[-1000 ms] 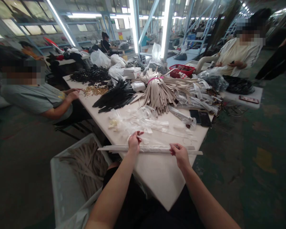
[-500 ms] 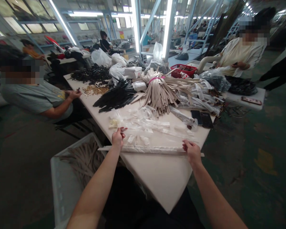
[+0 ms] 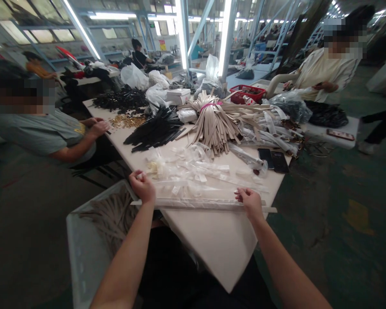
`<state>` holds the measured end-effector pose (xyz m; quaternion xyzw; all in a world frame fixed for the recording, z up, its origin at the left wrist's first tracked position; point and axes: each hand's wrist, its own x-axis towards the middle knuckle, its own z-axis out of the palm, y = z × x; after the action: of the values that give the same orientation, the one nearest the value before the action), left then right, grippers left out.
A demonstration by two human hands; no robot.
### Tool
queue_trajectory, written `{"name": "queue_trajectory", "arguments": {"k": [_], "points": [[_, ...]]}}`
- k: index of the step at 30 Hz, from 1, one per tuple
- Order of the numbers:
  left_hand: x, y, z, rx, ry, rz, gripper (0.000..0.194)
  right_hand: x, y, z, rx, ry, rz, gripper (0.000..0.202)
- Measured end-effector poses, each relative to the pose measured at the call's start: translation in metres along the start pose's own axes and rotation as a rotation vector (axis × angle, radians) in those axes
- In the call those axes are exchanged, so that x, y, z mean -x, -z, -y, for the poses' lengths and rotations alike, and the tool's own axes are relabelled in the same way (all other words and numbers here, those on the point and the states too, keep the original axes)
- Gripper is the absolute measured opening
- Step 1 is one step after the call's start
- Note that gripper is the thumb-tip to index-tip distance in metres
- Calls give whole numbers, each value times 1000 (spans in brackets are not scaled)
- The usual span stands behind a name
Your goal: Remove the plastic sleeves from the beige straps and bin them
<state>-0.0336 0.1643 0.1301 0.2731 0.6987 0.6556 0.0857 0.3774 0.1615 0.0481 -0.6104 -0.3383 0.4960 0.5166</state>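
the white counter point(image 3: 218, 240) carries heaps of beige straps point(image 3: 215, 122) and black straps point(image 3: 156, 131), with loose clear bags point(image 3: 193, 169) nearer the person. a grey bin point(image 3: 90, 253) of straps stands just beside its left edge. along the near edge lies one long pale strap in a clear sleeve point(image 3: 202, 204). the left hand point(image 3: 142, 186) is closed on its left end, the right hand point(image 3: 250, 201) pinches it near the right end. judging from this, keeping the strap taut and level between both hands would keep the sleeve from bunching
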Motion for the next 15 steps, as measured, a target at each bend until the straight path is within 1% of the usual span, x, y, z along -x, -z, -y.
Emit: {"name": "queue_trajectory", "arguments": {"k": [1,2,3,4,5,6,7,8,10,11,13,15], "points": [[28,-3,-6,28,-21,95,19,5,-9,0,-18,-9,32,48],[59,-7,-10,61,-4,268,15,10,-19,-1,-36,-20,63,48],[93,-14,-12,87,30,476,13,15,-28,-2,-55,-32,91,47],[125,-21,-12,105,81,695,13,20,-37,-2,-77,-43,112,46],[155,-30,-9,128,154,877,16,25,-44,-3,-100,-51,128,46],[181,-40,-6,155,247,980,19,29,-51,-4,-118,-52,139,45],[202,-50,-1,189,365,1019,24,33,-57,-5,-127,-43,147,45],[216,-59,4,240,487,1019,30,36,-61,-6,-126,-24,147,45],[230,-74,13,347,659,955,39,40,-67,-8,-89,24,130,44],[231,-80,17,390,711,915,41,41,-68,-9,-59,44,118,44],[228,-86,22,439,756,865,42,42,-70,-10,-3,67,99,44],[223,-88,24,460,774,858,42,43,-72,-11,27,79,97,44]]}}
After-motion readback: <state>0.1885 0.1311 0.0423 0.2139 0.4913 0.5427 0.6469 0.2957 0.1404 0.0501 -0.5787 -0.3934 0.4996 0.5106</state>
